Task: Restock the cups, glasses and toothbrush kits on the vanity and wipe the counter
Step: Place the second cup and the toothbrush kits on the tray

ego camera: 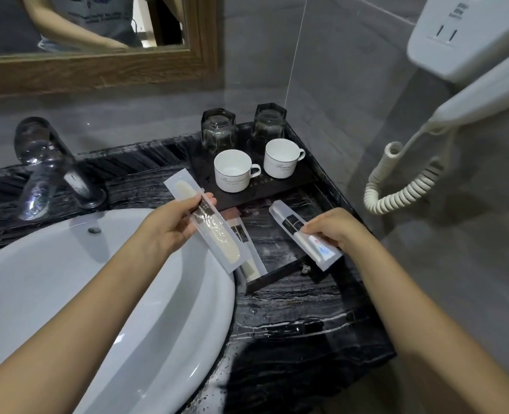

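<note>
My left hand grips a long clear packet holding a pale comb, held above the edge of the sink. My right hand pinches a white toothbrush kit packet over the lower step of the dark tray. Another packet lies on that lower step, partly under the comb packet. On the tray's raised back part stand two white cups and, behind them, two upturned glasses.
A white basin fills the left, with a chrome tap behind it. The black marble counter is wet with droplets. A wall hairdryer with a coiled cord hangs at the right. A wood-framed mirror is above.
</note>
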The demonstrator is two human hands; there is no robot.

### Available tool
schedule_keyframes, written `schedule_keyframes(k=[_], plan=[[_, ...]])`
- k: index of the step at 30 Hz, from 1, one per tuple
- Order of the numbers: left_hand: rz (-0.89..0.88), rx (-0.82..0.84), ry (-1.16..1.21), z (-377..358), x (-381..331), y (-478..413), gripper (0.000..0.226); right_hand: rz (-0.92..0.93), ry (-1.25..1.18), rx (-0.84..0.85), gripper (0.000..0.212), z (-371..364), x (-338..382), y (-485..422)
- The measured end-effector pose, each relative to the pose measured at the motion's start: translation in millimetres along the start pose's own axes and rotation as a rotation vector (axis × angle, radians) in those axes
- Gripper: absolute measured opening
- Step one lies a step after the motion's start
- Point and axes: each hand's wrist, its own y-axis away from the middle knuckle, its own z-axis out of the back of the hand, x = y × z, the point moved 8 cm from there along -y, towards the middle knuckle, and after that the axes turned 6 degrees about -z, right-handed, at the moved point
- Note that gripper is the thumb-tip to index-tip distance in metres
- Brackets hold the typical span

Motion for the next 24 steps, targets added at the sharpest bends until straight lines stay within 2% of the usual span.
schedule_keyframes(k=[9,11,13,17,24], plan=[[0.017,0.004,0.022,-1,7,-1,0.011,0.001,0.038,-0.124,0.035,-4,16,-41],[0.018,0.009,0.007,-3,10,-3,0.011,0.008,0.088,-0.122,0.03,-8,17,-47],[0.022,0.016,-0.011,-5,13,-4,0.012,0.022,0.134,-0.137,0.013,-9,15,-50],[0.041,0.011,-0.024,-7,21,-7,0.013,0.039,0.215,-0.143,0.028,-9,9,-58],[0.07,0.027,-0.055,-19,36,-13,0.01,0.084,0.311,-0.128,0.028,-8,8,-64]])
